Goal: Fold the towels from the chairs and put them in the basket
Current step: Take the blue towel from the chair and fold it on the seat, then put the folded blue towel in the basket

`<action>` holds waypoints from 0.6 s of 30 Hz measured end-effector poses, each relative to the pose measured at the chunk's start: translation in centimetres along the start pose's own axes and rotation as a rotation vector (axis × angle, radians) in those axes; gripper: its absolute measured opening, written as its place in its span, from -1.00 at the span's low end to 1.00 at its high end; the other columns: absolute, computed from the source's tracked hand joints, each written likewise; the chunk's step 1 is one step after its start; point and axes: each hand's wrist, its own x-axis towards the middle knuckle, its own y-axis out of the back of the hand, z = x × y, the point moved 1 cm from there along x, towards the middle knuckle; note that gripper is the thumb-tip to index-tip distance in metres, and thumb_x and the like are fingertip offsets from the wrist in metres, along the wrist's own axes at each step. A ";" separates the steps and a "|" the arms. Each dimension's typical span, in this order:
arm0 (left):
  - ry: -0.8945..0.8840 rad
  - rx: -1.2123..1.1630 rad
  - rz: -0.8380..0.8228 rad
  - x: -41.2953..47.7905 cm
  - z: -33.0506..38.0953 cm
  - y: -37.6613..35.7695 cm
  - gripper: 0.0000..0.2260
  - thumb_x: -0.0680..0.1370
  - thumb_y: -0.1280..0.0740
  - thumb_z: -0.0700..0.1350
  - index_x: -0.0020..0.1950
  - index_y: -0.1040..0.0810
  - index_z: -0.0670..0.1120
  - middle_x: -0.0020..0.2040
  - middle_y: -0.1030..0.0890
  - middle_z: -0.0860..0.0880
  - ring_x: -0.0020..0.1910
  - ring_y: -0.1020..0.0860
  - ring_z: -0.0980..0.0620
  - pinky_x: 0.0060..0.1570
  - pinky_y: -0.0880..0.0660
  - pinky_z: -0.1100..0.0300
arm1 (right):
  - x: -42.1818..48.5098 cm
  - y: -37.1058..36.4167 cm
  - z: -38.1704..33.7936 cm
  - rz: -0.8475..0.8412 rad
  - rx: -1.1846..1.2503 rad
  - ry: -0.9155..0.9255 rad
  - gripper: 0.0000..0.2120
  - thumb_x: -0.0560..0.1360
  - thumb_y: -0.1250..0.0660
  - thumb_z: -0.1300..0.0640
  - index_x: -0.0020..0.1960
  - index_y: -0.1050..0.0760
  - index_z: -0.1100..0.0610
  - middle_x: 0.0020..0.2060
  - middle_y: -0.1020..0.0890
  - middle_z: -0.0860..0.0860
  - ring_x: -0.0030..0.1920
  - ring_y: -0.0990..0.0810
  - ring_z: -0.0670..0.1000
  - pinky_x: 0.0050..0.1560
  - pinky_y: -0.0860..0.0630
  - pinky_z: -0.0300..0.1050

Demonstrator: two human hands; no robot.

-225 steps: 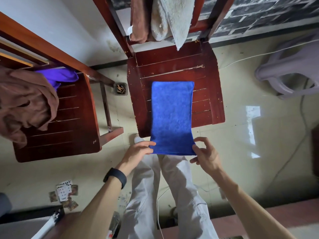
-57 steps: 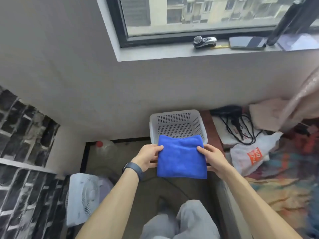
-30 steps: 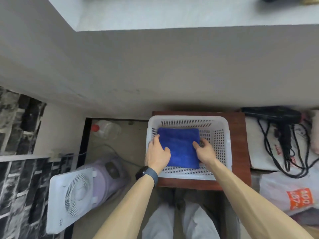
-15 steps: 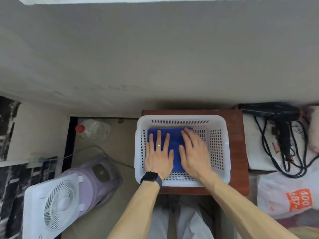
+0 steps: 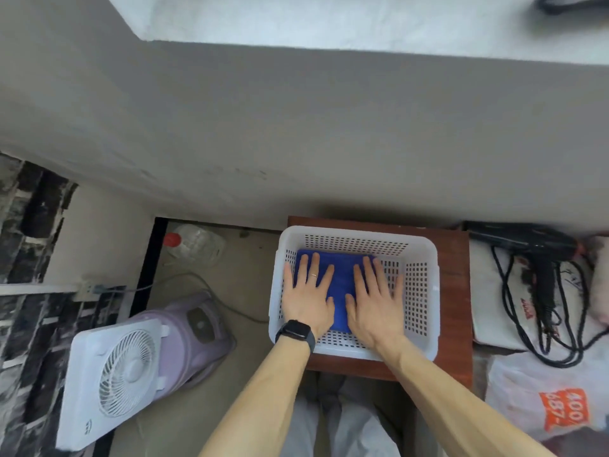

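Note:
A folded blue towel [image 5: 341, 285] lies flat in the bottom of a white perforated plastic basket [image 5: 421, 291]. The basket stands on a small dark red wooden table [image 5: 453, 291] against the grey wall. My left hand [image 5: 308, 295] presses flat on the towel's left half, fingers straight and spread. My right hand [image 5: 374, 298] presses flat on its right half in the same way. Most of the towel is hidden under my palms. No chairs or other towels are in view.
A white and lilac fan [image 5: 131, 354] lies on the floor at the left, with a plastic bottle [image 5: 194, 242] behind it. Right of the table lie a black hair dryer [image 5: 534, 252] with its cable and a white plastic bag [image 5: 553, 404].
The blue towel went from the chair seat, folded, into the basket. Since half a second ago my hands have slid apart across the towel, both still flat on it.

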 end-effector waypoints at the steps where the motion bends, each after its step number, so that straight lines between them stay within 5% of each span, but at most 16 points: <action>1: 0.012 -0.015 0.027 -0.8 -0.4 1.4 -0.42 0.62 -0.08 0.10 0.63 -0.01 0.09 0.64 0.11 -0.09 0.61 0.14 -0.13 0.50 0.30 -0.21 | -1.1 1.0 -0.3 0.017 0.000 0.003 -0.45 0.61 -0.12 -0.08 0.53 -0.33 0.14 0.55 -0.28 0.13 0.59 -0.12 0.14 0.53 0.05 0.35; 9: 0.353 -0.253 0.141 -11.8 -6.9 6.9 -0.42 0.60 -0.15 0.06 0.61 -0.07 0.11 0.62 -0.10 -0.04 0.59 -0.04 -0.06 0.52 -0.02 -0.14 | -7.3 8.3 -6.2 -0.051 0.131 0.137 -0.53 0.60 -0.08 -0.14 0.44 -0.44 -0.05 0.51 -0.39 -0.01 0.59 -0.16 0.10 0.53 -0.12 0.25; 13: 0.561 -0.409 0.171 -19.4 -10.3 5.9 -0.45 0.59 -0.16 0.07 0.58 -0.13 0.13 0.58 -0.21 -0.02 0.56 -0.15 -0.06 0.51 -0.11 -0.10 | -9.0 12.3 -12.5 -0.065 0.136 0.347 -0.53 0.61 -0.04 -0.16 0.46 -0.41 -0.10 0.50 -0.38 -0.06 0.60 -0.11 0.08 0.55 -0.03 0.18; 18: 0.896 -0.599 0.276 -31.3 -14.5 3.2 -0.50 0.54 -0.15 0.11 0.50 -0.26 0.14 0.44 -0.42 0.02 0.40 -0.37 -0.07 0.39 -0.28 -0.05 | -12.1 16.3 -22.7 0.025 0.181 0.738 -0.62 0.54 -0.20 -0.10 0.30 -0.56 -0.07 0.32 -0.58 -0.05 0.50 -0.35 0.13 0.40 -0.36 0.20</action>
